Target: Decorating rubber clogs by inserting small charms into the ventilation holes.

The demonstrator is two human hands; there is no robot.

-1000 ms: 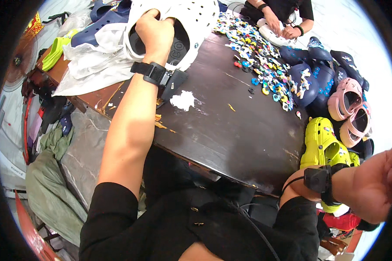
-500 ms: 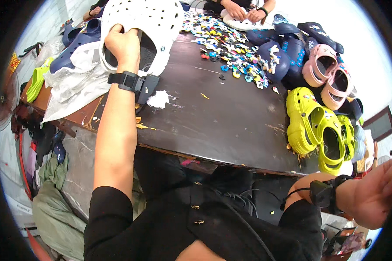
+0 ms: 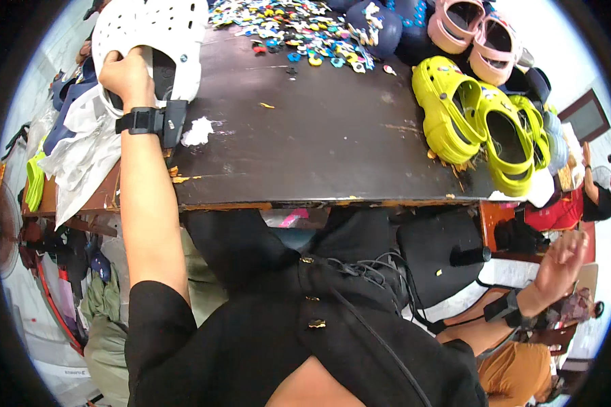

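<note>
White clog (image 3: 157, 42) sits at the far-left corner of the dark table (image 3: 319, 156), left hand (image 3: 125, 74) clamped on its heel opening. Right hand (image 3: 560, 261) hangs off-table, fingers spread, holding nothing. Yellow clogs (image 3: 478, 122) lie at right.

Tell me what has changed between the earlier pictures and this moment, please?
The right hand, low beside the table before, has lifted a little, fingers spread and empty. The camera has swung right, so the yellow clogs now show fully. The left hand keeps its grip on the white clog at the dark table's corner; the colourful charms lie as before.
</note>
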